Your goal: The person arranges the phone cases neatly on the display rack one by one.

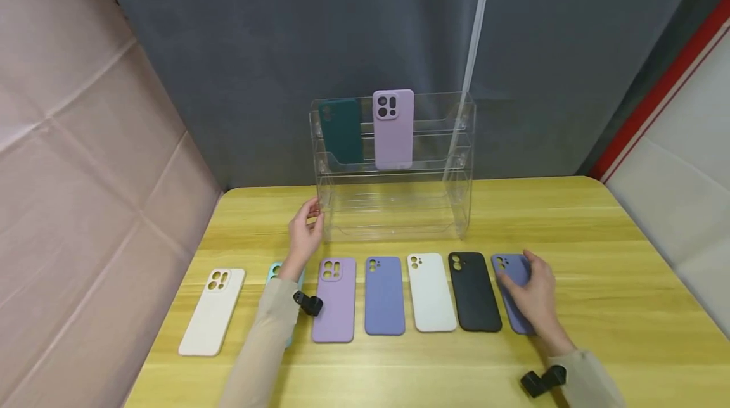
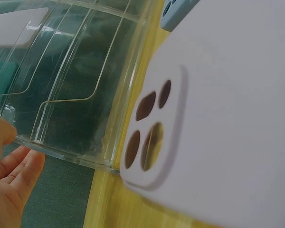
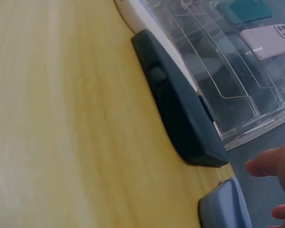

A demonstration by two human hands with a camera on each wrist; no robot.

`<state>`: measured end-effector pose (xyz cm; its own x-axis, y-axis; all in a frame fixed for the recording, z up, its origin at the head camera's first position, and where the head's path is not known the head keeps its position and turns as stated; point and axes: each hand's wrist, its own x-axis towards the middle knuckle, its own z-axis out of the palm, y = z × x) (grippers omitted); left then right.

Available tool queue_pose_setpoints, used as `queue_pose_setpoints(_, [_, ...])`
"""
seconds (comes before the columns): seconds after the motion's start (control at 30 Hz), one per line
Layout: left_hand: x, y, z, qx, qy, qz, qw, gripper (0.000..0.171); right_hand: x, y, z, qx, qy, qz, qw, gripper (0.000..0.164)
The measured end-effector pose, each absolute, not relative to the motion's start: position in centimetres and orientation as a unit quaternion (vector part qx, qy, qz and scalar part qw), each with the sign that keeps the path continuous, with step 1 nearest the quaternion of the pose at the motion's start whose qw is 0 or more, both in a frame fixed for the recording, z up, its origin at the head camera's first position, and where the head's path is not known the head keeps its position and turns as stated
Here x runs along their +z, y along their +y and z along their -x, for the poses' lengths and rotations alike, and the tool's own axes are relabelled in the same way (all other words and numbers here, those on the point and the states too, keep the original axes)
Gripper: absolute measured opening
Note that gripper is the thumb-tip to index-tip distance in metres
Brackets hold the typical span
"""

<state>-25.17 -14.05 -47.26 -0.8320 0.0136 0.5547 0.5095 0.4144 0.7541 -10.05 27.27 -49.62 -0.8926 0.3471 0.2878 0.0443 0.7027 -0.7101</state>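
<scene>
grey cloth hangs behind a yellow wooden bench (image 1: 599, 268), with pale pink padded panels on the left side. at the back of the bench stands a clear acrylic rack (image 1: 393, 205) with stepped tiers; on its upper tier a dark green case (image 1: 341, 132) and a lilac case (image 1: 393, 129) stand upright side by side.

in front of the rack a row of phone cases lies flat, camera holes toward the rack: a cream case (image 1: 212, 312) at the far left, a mint case (image 1: 275, 272) mostly hidden under the left forearm, a lavender case (image 1: 334, 300), a periwinkle case (image 1: 384, 296), a white case (image 1: 431, 293), a black case (image 1: 474, 292) and, last on the right, a blue-grey case (image 1: 511, 275).

the left hand (image 1: 305, 234) is raised at the rack's lower left corner, its fingers (image 1: 312, 208) loosely straight with the tips at the clear edge, holding nothing; the left wrist view shows the palm open just beside the rack's base.

the right hand (image 1: 533, 297) lies on top of the blue-grey case, covering its lower half, its fingers (image 1: 507, 284) spread and bent lightly over the case's left edge while the thumb lies toward the top right. whether they already pinch the case i cannot tell. the case lies flat on the bench, just beside the black one.
</scene>
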Motion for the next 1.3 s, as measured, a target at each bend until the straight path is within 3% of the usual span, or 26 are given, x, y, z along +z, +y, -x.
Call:
queue_pose_setpoints(0.43, [-47.3,-14.2,25.1,-0.512,-0.815,0.152,0.224,0.035,-50.0,27.4,10.1,0.332,-0.920,0.131,0.164,0.086])
queue_pose_setpoints(0.9, [-47.1,-14.1,24.9,-0.515,-0.816,0.150,0.217,0.036,-49.5,27.8,10.6,0.283,-0.942,0.122,0.134,0.089])
queue_pose_setpoints(1.3, [-47.2,-14.1,25.0,-0.518,-0.812,0.150,0.223,0.035,-48.1,28.3,11.4,0.323,-0.918,0.093,0.212,0.081])
